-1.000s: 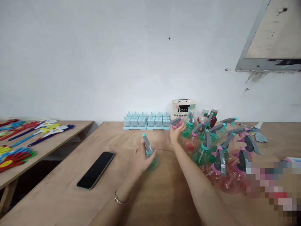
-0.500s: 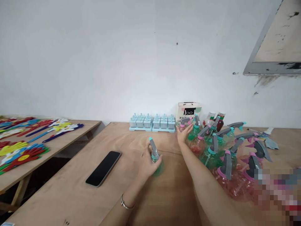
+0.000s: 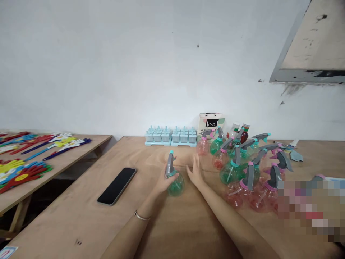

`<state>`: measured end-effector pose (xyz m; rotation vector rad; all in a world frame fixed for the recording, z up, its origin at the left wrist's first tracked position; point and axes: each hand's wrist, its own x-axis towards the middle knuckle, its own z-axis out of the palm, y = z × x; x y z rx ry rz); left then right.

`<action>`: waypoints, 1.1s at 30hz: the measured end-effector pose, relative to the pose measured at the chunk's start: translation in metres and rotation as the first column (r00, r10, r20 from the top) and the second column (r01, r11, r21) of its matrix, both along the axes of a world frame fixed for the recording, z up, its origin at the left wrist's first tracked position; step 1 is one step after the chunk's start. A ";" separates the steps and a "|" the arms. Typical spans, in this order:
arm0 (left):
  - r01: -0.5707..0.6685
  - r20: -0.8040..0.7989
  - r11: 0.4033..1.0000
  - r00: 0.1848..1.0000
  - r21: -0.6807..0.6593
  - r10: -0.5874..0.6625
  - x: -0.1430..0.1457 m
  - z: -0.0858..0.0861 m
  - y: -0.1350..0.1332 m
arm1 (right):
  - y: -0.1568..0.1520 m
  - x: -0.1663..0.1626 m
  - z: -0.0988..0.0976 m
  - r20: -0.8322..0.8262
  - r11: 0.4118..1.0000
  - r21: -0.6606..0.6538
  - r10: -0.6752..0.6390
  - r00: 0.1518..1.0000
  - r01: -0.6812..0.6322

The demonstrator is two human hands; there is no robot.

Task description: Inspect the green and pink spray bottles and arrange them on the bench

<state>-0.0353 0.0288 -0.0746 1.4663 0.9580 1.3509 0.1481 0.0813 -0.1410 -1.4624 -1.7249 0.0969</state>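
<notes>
My left hand (image 3: pixel 163 180) is wrapped round the neck of a green spray bottle (image 3: pixel 175 185) with a grey trigger and teal collar, standing upright on the wooden table (image 3: pixel 172 223). A thin bracelet sits on that wrist. My right hand (image 3: pixel 194 172) hovers just right of the bottle, fingers stretched out and empty. Further right stands a cluster of pink and green spray bottles (image 3: pixel 242 169); a pink spray bottle (image 3: pixel 202 144) stands at its far left edge.
A black phone (image 3: pixel 116 186) lies face down on the left of the table. Light blue ice-pop moulds (image 3: pixel 170 136) and a small printed box (image 3: pixel 211 124) stand by the wall. A side table (image 3: pixel 40 169) at the left holds coloured hand-shaped clappers. A blurred patch covers the right foreground.
My right hand let go of the pink spray bottle at the cluster's edge and drew back toward the green bottle. The left hand kept its hold on the green bottle.
</notes>
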 end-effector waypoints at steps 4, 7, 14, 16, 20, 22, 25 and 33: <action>0.269 0.188 0.959 0.950 -0.086 -0.249 -0.007 -0.003 -0.006 | -0.058 0.020 0.000 0.294 0.935 -0.340 0.210 0.933 -0.103; 0.488 0.331 0.862 0.843 -0.139 -0.424 -0.004 -0.011 -0.011 | -0.090 0.037 0.005 0.376 0.903 -0.411 0.293 0.879 -0.125; 0.603 0.510 0.783 0.727 -0.154 -0.459 0.026 -0.019 -0.031 | -0.109 0.050 0.015 0.362 0.869 -0.469 0.350 0.864 -0.156; 0.553 0.543 0.813 0.746 -0.184 -0.385 0.031 -0.023 -0.034 | -0.108 0.050 0.017 0.344 0.865 -0.474 0.354 0.869 -0.164; 0.550 0.524 0.823 0.748 -0.144 -0.407 0.034 -0.020 -0.032 | -0.107 0.052 0.017 0.310 0.869 -0.458 0.352 0.883 -0.185; 0.578 0.482 0.808 0.743 -0.114 -0.464 0.035 -0.015 -0.033 | -0.107 0.053 0.017 0.301 0.869 -0.454 0.359 0.883 -0.198; 0.620 0.466 0.775 0.725 -0.123 -0.507 0.035 -0.011 -0.038 | -0.106 0.054 0.016 0.298 0.865 -0.458 0.365 0.882 -0.203; 0.691 0.497 0.709 0.669 -0.143 -0.552 0.043 -0.018 -0.049 | -0.106 0.056 0.011 0.308 0.876 -0.431 0.368 0.878 -0.216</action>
